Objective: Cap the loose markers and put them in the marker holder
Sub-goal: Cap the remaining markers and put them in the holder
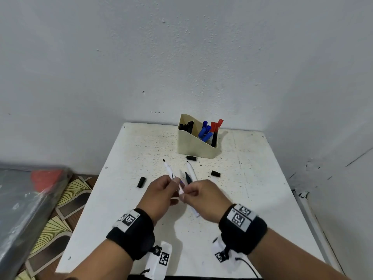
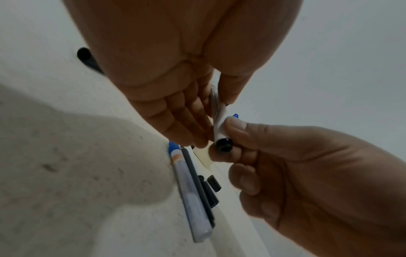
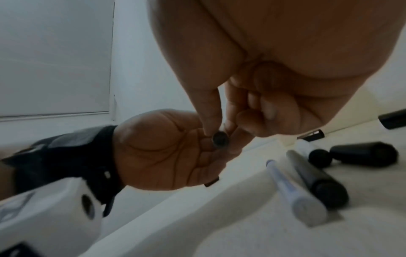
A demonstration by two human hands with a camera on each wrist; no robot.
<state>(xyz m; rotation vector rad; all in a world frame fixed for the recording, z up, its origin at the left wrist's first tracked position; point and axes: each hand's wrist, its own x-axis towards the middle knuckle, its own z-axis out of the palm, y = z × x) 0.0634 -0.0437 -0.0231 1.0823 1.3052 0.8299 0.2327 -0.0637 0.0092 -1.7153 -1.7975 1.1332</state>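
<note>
Both hands hold one uncapped white marker (image 1: 169, 169) above the table, its black tip pointing away from me. My left hand (image 1: 175, 182) grips the barrel (image 2: 218, 111) between thumb and fingers. My right hand (image 1: 184, 196) pinches the marker's black rear end (image 3: 219, 139) with thumb and forefinger. Under and beyond the hands lie three more uncapped markers: a white one (image 1: 191, 171), a dark one (image 1: 188, 178) and a pale blue one (image 3: 294, 191). Black caps lie loose at the left (image 1: 141, 182), at the right (image 1: 215, 174) and by the holder (image 1: 191, 158). The cream marker holder (image 1: 191, 147) stands at the back.
The holder contains capped black, blue and red markers (image 1: 205, 131). The white table (image 1: 252, 188) sits in a corner, with walls behind and to the right. Off its left edge are a patterned floor and a grey bundle (image 1: 26, 199).
</note>
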